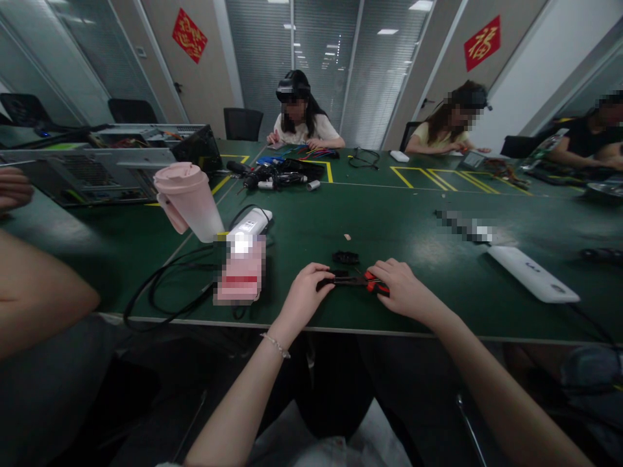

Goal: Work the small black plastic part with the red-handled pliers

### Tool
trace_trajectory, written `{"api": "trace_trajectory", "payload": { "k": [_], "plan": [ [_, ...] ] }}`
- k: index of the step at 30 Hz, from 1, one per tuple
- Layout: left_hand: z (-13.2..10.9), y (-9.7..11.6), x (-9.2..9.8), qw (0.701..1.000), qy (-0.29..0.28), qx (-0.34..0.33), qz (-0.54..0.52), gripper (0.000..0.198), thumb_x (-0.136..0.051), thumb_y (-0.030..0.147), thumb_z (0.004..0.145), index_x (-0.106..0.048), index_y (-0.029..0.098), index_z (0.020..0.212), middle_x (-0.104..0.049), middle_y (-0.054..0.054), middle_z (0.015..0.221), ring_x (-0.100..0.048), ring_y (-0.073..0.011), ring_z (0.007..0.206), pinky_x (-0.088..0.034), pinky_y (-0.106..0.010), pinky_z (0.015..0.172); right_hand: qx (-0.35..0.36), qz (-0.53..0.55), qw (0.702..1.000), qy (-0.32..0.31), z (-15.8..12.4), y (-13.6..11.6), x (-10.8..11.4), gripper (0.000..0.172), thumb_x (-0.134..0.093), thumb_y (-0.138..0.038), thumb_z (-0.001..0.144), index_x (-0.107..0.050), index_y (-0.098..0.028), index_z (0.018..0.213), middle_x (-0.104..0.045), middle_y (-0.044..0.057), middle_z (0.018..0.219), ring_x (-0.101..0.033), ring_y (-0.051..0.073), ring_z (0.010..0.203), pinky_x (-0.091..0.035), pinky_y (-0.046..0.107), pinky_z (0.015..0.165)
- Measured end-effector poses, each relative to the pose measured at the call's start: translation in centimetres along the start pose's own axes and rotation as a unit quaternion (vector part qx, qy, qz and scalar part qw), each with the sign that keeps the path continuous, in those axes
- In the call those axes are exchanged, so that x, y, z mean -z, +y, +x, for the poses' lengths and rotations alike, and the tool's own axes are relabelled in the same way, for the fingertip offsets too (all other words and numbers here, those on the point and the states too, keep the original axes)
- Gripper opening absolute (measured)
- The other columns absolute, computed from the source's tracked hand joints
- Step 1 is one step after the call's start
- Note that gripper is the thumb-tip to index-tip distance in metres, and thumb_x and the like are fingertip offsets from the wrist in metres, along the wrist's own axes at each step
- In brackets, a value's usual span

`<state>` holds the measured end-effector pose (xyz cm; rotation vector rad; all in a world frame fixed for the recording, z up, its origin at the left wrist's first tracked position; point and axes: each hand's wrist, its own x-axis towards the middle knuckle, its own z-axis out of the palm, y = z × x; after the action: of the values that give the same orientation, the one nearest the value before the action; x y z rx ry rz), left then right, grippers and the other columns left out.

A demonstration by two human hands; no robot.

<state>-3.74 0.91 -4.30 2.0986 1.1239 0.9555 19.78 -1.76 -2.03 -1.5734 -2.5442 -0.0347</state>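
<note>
Hands are shown at the near edge of a dark green table mat (389, 220) in the head view. The left hand (305, 290) is closed around the black end of a slim black hand tool with red grips (351, 281). The right hand (403, 290) is closed over the red-grip end. The tool is held level between both hands, low over the mat; whether it touches the mat cannot be told.

A small black plastic part (345, 257) lies just behind the tool, apart from both hands. A pink lidded cup (187, 201) and a white power strip (250, 224) are located to the left. A flat white oblong device (533, 274) is located to the right, well apart.
</note>
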Motion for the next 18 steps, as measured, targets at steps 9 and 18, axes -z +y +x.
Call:
{"api": "trace_trajectory", "payload": {
  "k": [9, 18],
  "plan": [
    [-0.02, -0.16, -0.23, 1.000, 0.007, -0.007, 0.001, 0.015, -0.060, 0.014, 0.076, -0.066, 0.019, 0.089, -0.058, -0.005, 0.103, -0.056, -0.0179, 0.096, -0.046, -0.034, 0.085, -0.002, -0.004, 1.000, -0.010, 0.11, -0.12, 0.00, 0.030, -0.048, -0.020, 0.071, -0.052, -0.019, 0.100, -0.055, 0.009, 0.095, -0.044, 0.022, 0.086, -0.033, 0.036, 0.074],
    [-0.15, -0.07, -0.23, 1.000, 0.013, -0.005, -0.014, 0.012, -0.059, 0.016, 0.077, -0.065, 0.021, 0.086, -0.058, -0.004, 0.101, -0.056, -0.0179, 0.095, -0.046, -0.033, 0.083, -0.002, -0.004, 1.000, -0.010, 0.14, -0.17, -0.04, 0.029, -0.048, -0.020, 0.071, -0.052, -0.019, 0.100, -0.056, 0.008, 0.095, -0.045, 0.022, 0.086, -0.034, 0.035, 0.074]
  ]
}}
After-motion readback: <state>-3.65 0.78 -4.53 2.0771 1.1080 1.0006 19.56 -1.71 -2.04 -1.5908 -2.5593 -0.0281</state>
